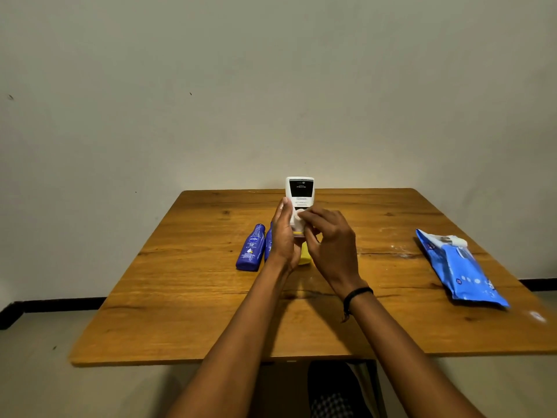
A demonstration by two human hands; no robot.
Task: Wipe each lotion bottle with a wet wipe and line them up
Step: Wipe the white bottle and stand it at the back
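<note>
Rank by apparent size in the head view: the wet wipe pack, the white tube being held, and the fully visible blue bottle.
1. wet wipe pack, clearly largest.
2. and 3. white tube and blue bottle: unsure. The hands cover the tube's lower part, and it is held upright while the bottle lies flat, so I won't rank them.

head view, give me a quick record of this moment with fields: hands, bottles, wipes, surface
left hand: left hand grips the white lotion tube, held upright above the table
right hand: right hand presses fingers on the tube's front; a wipe under them cannot be made out
bottles on table: blue Nivea bottle lying flat; second blue bottle beside it, mostly hidden; yellow item behind the hands
wipes: blue wet wipe pack lying at the right side
surface: wooden table
</note>
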